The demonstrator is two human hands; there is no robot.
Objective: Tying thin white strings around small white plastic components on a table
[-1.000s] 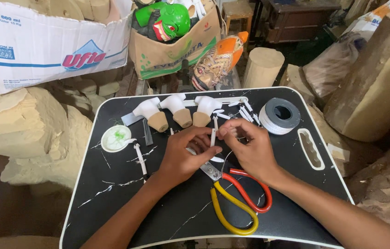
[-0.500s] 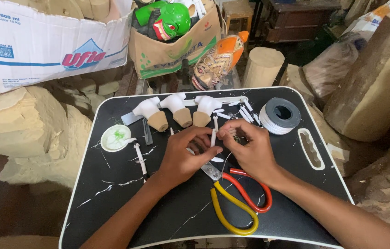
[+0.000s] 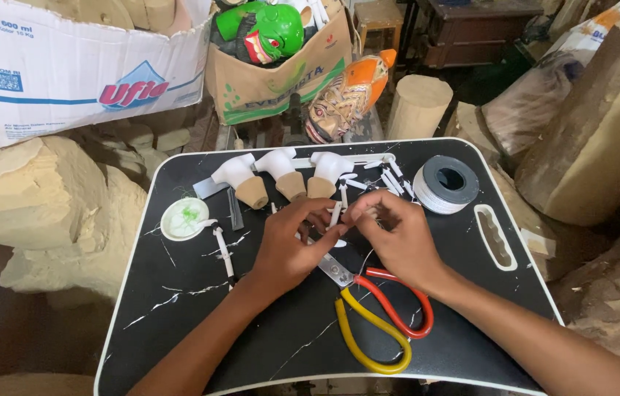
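I see my left hand [image 3: 291,249] and right hand [image 3: 398,238] pinching a thin white stick [image 3: 335,215] between narrowed fingertips, just above the scissors [image 3: 368,308] with glossy red and yellow loops, on the black marbled tray [image 3: 178,293].

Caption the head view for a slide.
Both hands, left hand and right hand, pinch a small white piece above scissors.

Dim workshop; wood blocks [image 3: 596,125]; cardboard boxes [image 3: 75,66]
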